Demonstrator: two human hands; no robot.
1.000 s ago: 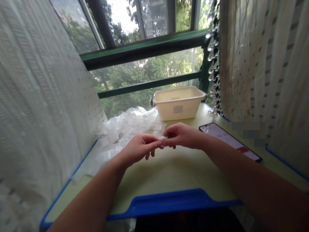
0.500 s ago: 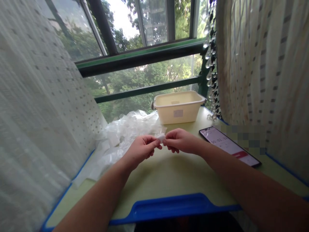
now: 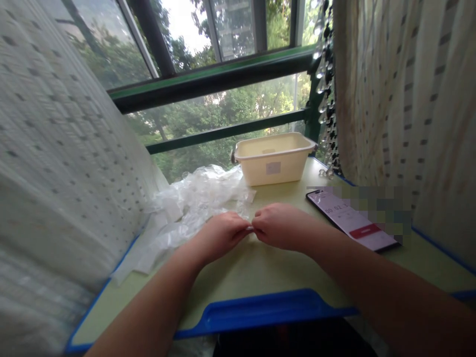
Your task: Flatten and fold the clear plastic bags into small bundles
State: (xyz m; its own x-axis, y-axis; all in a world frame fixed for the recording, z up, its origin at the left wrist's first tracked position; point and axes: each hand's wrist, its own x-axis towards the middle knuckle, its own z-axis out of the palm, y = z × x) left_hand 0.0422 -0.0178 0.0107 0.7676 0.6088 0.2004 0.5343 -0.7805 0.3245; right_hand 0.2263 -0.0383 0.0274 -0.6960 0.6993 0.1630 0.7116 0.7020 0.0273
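My left hand and my right hand meet knuckle to knuckle over the middle of the pale green table. Both are closed in a pinch on a small clear plastic piece, of which only a sliver shows between the fingertips. The hands rest low, close to the table top. A heap of crumpled clear plastic bags lies just behind and left of my left hand.
A cream plastic tub stands at the back by the window. A phone with a lit screen lies to the right of my right hand. Curtains hang on both sides. A blue raised rim edges the table's front.
Both hands have sunk lower toward the table and closed tighter together; the small clear piece is now mostly hidden between the fingertips.
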